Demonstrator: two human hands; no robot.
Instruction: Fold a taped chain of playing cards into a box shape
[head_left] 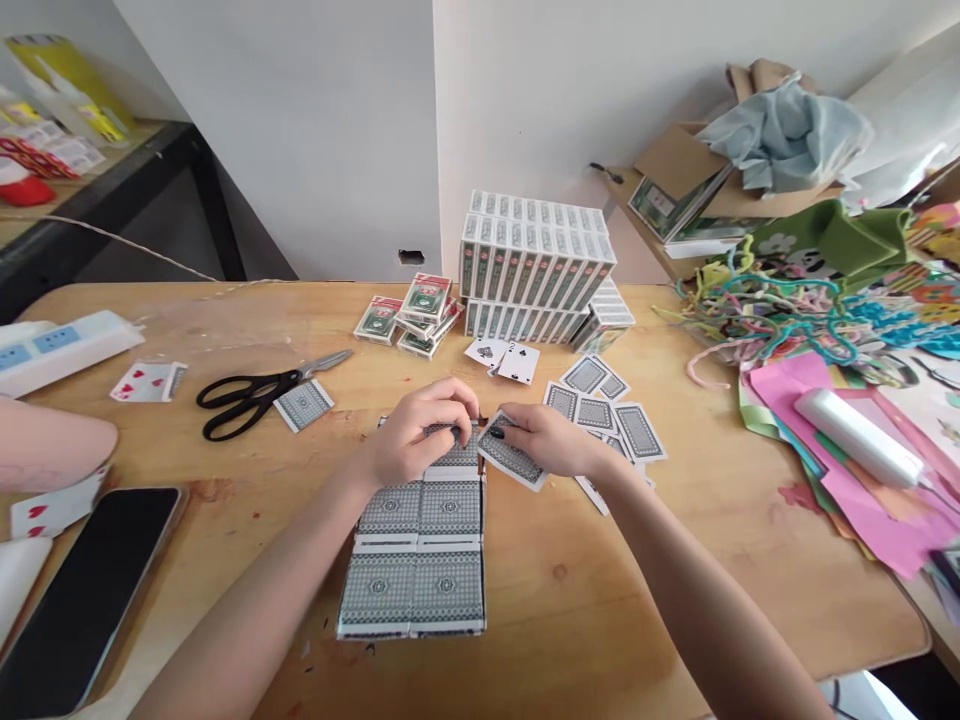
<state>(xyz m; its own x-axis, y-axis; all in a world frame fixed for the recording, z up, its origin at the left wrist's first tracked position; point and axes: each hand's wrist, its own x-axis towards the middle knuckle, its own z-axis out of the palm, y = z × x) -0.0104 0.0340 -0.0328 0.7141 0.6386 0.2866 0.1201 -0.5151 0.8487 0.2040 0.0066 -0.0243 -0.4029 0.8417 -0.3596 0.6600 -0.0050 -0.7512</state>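
Note:
Face-down playing cards with grey patterned backs cover a long block (416, 555) lying on the table before me. Over its far end, my left hand (424, 430) has its fingers curled inward, thumb close to the index finger; whatever they pinch is hidden. Just right of that end, my right hand (551, 440) grips a single playing card (510, 455) between thumb and fingers, back side up and tilted. Loose cards (637, 430) lie scattered face down beyond the right hand. Two face-up cards (519, 362) rest farther back.
Stacked card boxes (536, 250) stand against the wall, with several more boxes (425, 300) to their left. Black-handled scissors (262, 395), a phone (90, 590) and a power strip (71, 350) lie left. Pipe cleaners (780, 310) and coloured paper (862, 450) crowd the right.

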